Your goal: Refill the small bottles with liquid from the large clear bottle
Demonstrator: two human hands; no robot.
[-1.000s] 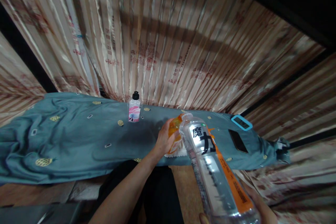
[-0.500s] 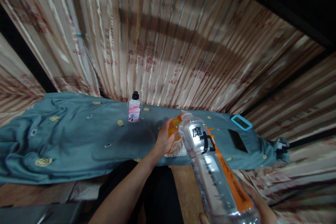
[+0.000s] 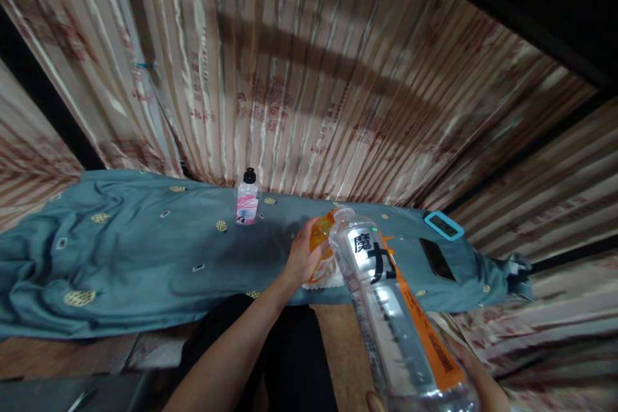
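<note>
My left hand (image 3: 302,256) is closed around an orange, see-through bottle (image 3: 322,229), which stands on a white lace-edged cloth (image 3: 333,279). In my right hand (image 3: 476,376), partly hidden at the lower right, is a large clear plastic bottle (image 3: 386,296) with a silver and orange label. I hold it by its base, tilted so that its neck points up and left. Its mouth is at the top of the orange bottle; whether the two touch, I cannot tell. No liquid stream can be made out.
A small clear bottle with a pink label and black cap (image 3: 247,198) stands left on the green patterned cloth (image 3: 145,238). To the right lie a dark phone (image 3: 437,259) and a blue-rimmed digital clock (image 3: 444,225). Striped curtains (image 3: 290,77) hang close behind.
</note>
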